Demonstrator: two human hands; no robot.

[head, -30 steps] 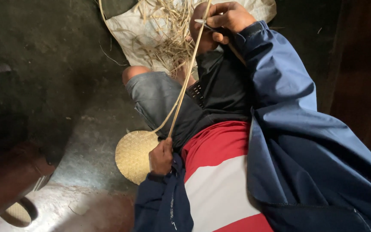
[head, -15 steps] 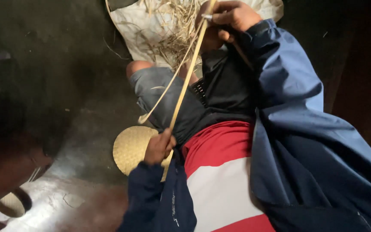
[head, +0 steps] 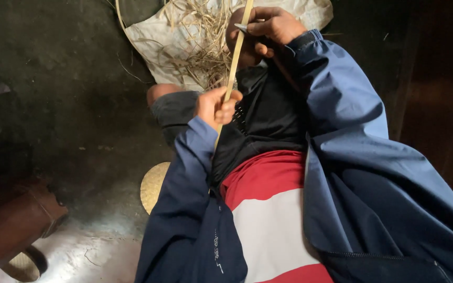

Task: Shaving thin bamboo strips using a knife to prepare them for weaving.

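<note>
Your left hand (head: 215,106) clenched round bamboo strip (head: 233,68), steadying it upright over lap. Your right hand (head: 268,26) grasps small blade (head: 241,26) against strip's upper part. Shavings (head: 197,47) litter white sack (head: 153,47) beyond knee.

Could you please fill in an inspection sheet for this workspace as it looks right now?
Surface: dark floor, paler and shiny near the bottom left.
Job's things: pale strip held in both hands; small blade against it.
Clutter: dry shavings on a white sack; round woven mat.
Grippers: left hand gripping the strip; right hand holding blade and strip.
Cables: nothing seen.
Surroundings: brown cylinder at the lower left.
</note>
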